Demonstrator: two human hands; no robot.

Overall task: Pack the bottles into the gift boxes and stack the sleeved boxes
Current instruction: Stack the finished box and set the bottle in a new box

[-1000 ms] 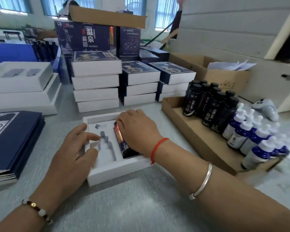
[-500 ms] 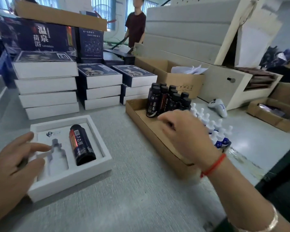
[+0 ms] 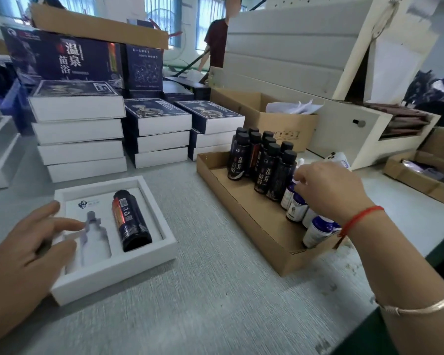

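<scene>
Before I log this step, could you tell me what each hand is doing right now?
Left hand: open, fingers resting on the white gift box.
Right hand: pinching the white cap of a small blue bottle in the cardboard tray.

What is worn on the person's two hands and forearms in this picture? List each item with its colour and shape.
The right hand has a thin red string tied round the wrist, its loose end hanging down. Further up the same forearm sits a slim, plain metal bangle, silvery in colour. The left hand shows no rings or gloves; its wrist is out of view. No sleeves cover either forearm, and the fingers are bare.
</scene>
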